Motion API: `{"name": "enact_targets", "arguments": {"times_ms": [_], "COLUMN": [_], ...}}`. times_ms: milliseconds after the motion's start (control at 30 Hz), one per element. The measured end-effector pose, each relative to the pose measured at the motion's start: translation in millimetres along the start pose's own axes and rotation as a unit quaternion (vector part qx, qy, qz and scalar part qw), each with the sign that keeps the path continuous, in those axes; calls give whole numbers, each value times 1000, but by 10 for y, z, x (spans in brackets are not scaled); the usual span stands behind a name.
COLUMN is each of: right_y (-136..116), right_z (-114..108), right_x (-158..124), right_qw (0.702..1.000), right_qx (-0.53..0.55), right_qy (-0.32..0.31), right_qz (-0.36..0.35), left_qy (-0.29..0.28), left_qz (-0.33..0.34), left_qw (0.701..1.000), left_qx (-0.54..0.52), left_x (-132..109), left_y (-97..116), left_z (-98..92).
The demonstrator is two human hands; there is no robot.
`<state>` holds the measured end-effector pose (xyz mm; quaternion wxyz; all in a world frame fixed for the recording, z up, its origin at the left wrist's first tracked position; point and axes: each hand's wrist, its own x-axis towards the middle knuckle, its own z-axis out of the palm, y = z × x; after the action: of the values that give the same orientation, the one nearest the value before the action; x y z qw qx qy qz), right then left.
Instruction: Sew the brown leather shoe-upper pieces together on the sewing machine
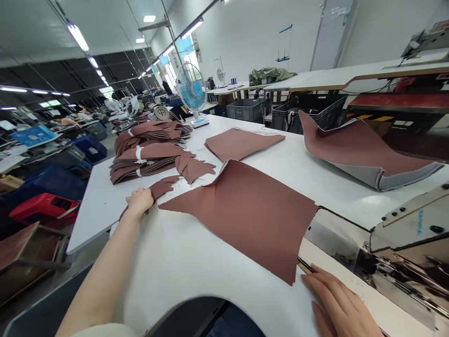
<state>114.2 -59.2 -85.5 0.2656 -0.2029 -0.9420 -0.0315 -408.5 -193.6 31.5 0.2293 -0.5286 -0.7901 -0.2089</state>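
At the left, my left hand is closed around a small brown fabric piece, which sticks out on both sides of the fist. My right hand rests at the lower right beside the sewing machine, fingers stretched out and thumb apart. Its fingertips are by a thin dark strip that runs beneath the corner of a large brown fabric panel. The panel lies flat between my hands, its narrow end pointing left. A black cord leads from its right corner to the machine.
Tied stacks of brown pieces and loose small pieces lie beyond my left hand. More panels lie at the back and right. A fan stands behind. The white table has a curved cutout in front.
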Motion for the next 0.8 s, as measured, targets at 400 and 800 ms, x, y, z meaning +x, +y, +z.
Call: {"name": "enact_targets", "arguments": {"times_ms": [400, 800], "right_y": [162, -119], "right_z": [87, -309], "right_x": [668, -29], "right_qw": [984, 994], "right_qx": [49, 10], "right_qy": [-156, -96], "right_qz": [75, 54], "left_qy": [119, -343], "left_qz": [-37, 500], "left_qw": [986, 751], "left_qx": [-110, -261], "left_x": [441, -67], "left_y": [1181, 3662], "left_z": [-415, 861]}}
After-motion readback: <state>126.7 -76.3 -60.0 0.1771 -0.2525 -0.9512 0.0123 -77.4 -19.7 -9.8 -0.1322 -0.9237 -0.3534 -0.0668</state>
